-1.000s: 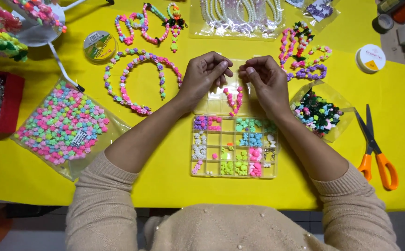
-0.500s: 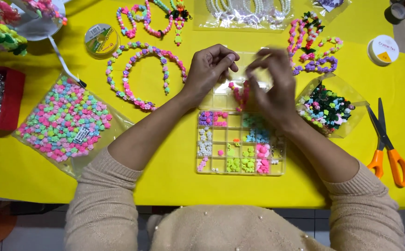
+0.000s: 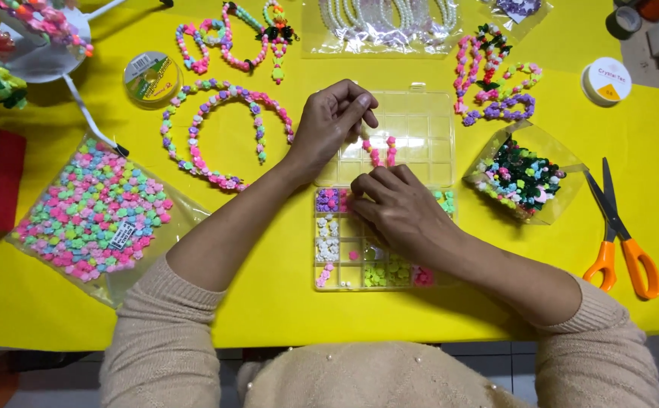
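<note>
The left hand (image 3: 329, 125) pinches the short pink-beaded strand (image 3: 379, 151) – only a few beads on – hanging just below its fingertips, while the right hand (image 3: 397, 208), fingers curled, reaches into the bead organizer (image 3: 329, 257) beneath.

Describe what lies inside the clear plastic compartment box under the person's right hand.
The clear plastic compartment box holds small sorted beads: purple and pink at top left, white below, green and pink along the bottom. The right hand covers the middle compartments, so their contents cannot be seen.
</note>
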